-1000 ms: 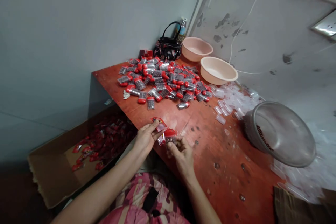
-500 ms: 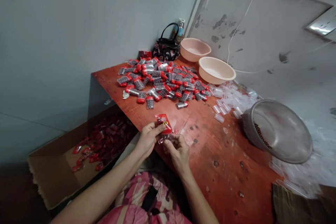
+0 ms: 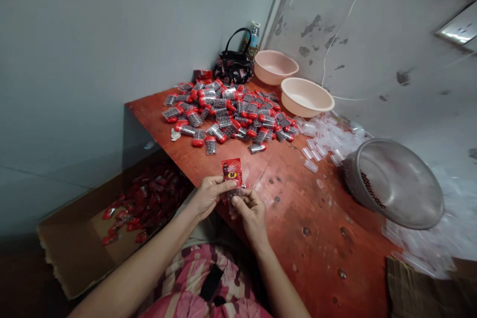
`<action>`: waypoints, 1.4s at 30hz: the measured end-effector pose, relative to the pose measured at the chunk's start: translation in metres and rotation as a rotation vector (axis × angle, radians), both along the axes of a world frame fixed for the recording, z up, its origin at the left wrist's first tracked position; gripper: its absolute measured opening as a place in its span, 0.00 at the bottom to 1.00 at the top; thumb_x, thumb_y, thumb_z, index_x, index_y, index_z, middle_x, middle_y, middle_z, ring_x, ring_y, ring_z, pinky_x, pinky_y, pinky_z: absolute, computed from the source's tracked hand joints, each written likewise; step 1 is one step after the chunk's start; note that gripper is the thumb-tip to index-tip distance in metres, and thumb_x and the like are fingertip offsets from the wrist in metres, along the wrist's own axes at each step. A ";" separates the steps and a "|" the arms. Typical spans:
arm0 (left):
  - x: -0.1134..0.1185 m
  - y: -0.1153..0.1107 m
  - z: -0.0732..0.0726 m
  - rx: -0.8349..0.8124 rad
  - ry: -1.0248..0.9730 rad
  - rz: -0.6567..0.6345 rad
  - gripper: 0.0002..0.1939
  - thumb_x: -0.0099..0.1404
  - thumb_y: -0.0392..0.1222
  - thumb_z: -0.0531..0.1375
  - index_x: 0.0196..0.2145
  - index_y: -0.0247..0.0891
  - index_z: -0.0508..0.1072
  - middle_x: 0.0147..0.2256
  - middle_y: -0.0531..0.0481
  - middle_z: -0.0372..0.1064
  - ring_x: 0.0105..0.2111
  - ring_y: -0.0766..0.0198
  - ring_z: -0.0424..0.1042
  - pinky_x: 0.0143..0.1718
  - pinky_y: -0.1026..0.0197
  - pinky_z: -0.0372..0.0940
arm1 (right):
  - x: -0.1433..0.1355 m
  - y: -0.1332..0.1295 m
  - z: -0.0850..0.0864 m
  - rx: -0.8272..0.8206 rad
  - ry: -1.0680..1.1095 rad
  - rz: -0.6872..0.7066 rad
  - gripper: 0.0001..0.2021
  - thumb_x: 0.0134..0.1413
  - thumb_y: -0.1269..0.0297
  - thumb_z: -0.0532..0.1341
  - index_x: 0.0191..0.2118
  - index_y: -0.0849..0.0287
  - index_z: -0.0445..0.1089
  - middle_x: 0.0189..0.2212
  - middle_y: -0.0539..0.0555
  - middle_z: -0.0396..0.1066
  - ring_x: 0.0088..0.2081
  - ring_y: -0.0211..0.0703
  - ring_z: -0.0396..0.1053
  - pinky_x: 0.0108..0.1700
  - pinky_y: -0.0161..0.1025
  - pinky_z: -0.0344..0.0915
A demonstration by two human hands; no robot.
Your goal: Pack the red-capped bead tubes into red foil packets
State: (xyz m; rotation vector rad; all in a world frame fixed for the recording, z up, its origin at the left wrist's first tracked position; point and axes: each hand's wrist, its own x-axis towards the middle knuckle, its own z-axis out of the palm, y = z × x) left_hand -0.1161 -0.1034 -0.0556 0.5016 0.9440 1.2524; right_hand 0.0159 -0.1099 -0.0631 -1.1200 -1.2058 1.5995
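- Left hand: thumb and fingers pinched on red packet.
- Right hand: closed around tube (dark fill).
- Red-capped pile beyond both.

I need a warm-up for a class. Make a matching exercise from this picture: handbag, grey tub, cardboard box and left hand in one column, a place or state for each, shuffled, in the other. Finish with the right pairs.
Column one
1. Handbag
2. Grey tub
3. Cardboard box
4. Left hand

Column two
A. Lower than the table
B. Thumb over a red packet
C. Next to a bowl
D. Small brown balls inside

Right pairs: 1-C, 2-D, 3-A, 4-B
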 end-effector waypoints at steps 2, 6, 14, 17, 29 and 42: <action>0.003 0.000 -0.001 -0.008 0.011 0.049 0.09 0.49 0.40 0.65 0.27 0.29 0.75 0.24 0.45 0.72 0.24 0.64 0.70 0.26 0.64 0.62 | 0.000 0.000 0.001 0.099 -0.119 -0.051 0.10 0.48 0.61 0.61 0.36 0.59 0.65 0.24 0.48 0.69 0.22 0.35 0.65 0.23 0.31 0.63; 0.006 -0.002 0.002 -0.025 0.019 0.061 0.09 0.49 0.40 0.65 0.25 0.30 0.75 0.22 0.46 0.71 0.20 0.65 0.68 0.22 0.65 0.60 | 0.000 0.001 0.000 0.070 -0.105 -0.061 0.10 0.47 0.60 0.62 0.35 0.58 0.65 0.23 0.48 0.69 0.21 0.35 0.65 0.22 0.31 0.63; 0.010 -0.004 -0.002 -0.056 0.039 0.081 0.11 0.48 0.41 0.66 0.26 0.30 0.74 0.22 0.47 0.71 0.21 0.64 0.69 0.23 0.65 0.62 | -0.001 0.003 -0.003 0.029 -0.054 -0.069 0.10 0.46 0.62 0.63 0.35 0.60 0.65 0.21 0.46 0.68 0.20 0.32 0.63 0.21 0.29 0.61; 0.014 -0.006 -0.004 -0.066 0.074 0.125 0.11 0.49 0.42 0.65 0.26 0.30 0.73 0.21 0.48 0.71 0.19 0.66 0.68 0.20 0.65 0.62 | -0.001 0.003 -0.006 -0.048 0.016 -0.065 0.11 0.46 0.62 0.63 0.35 0.60 0.65 0.21 0.46 0.68 0.18 0.32 0.63 0.20 0.29 0.61; 0.010 -0.010 -0.002 -0.056 -0.014 0.016 0.10 0.49 0.40 0.65 0.27 0.29 0.74 0.25 0.45 0.72 0.24 0.62 0.71 0.27 0.62 0.66 | 0.003 0.001 -0.001 0.016 -0.037 -0.076 0.10 0.46 0.63 0.64 0.33 0.60 0.64 0.20 0.45 0.66 0.19 0.32 0.62 0.20 0.29 0.61; 0.015 -0.018 -0.006 -0.062 -0.030 0.168 0.11 0.49 0.42 0.65 0.26 0.31 0.72 0.20 0.51 0.68 0.17 0.68 0.66 0.19 0.65 0.62 | -0.008 -0.001 -0.007 -0.016 -0.009 -0.069 0.12 0.45 0.61 0.64 0.34 0.59 0.64 0.21 0.46 0.68 0.19 0.33 0.64 0.21 0.30 0.62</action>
